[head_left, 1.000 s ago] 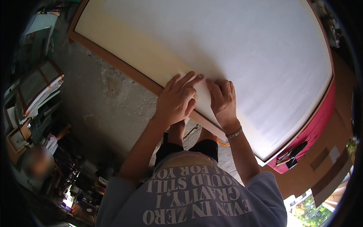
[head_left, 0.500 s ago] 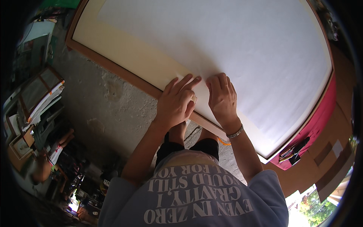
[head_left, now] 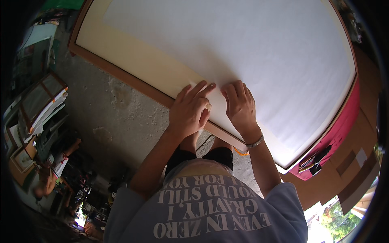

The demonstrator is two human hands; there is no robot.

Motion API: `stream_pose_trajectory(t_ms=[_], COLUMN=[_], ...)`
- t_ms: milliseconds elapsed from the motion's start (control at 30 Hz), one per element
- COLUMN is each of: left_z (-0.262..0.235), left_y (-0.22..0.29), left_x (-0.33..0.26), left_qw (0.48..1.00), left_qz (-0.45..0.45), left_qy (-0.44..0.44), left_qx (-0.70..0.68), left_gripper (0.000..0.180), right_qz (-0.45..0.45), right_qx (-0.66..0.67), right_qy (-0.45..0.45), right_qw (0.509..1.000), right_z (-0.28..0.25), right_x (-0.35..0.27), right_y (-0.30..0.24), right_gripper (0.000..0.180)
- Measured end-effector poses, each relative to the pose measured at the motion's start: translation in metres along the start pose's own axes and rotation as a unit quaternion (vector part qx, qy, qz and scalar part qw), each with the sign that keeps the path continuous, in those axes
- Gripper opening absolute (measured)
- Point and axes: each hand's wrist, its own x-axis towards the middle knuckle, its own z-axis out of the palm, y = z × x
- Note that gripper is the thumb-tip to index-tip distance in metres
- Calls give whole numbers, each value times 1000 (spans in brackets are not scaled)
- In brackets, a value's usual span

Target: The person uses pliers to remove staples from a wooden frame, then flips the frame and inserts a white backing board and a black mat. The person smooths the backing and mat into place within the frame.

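My right hand (head_left: 240,101) has bunched narrower, any hold unclear; my left hand (head_left: 188,111), spread wide, seemingly steadies the white sheet (head_left: 263,52); light pressure needed next

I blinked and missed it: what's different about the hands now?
The right hand turned slightly, and its knuckles moved a little forward over the white surface. The left hand stayed by the brown frame. Nothing was visibly picked up or let go.
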Motion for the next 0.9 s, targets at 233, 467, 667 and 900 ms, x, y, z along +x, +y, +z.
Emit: stream_pose_trajectory(t_ms=[233,467,667,900], left_z=[0,1,1,2], left_y=[1,0,0,-1], left_x=[2,3,2,0], left_qw=[1000,1000,1000,1000], left_qz=[0,4,5,5], left_qy=[0,12,12,3], left_qx=[11,13,9,8], left_gripper=[18,19,21,22], right_qz=[-4,17,30,36], right_qx=[-29,-45,-52,-51], right_qy=[0,-11,-19,-4], right_qw=[1000,999,998,998], right_z=[-3,-5,-9,-14], right_x=[-6,-23,-39,-53], right_y=[0,-2,-1,0], right_gripper=[16,20,24,32])
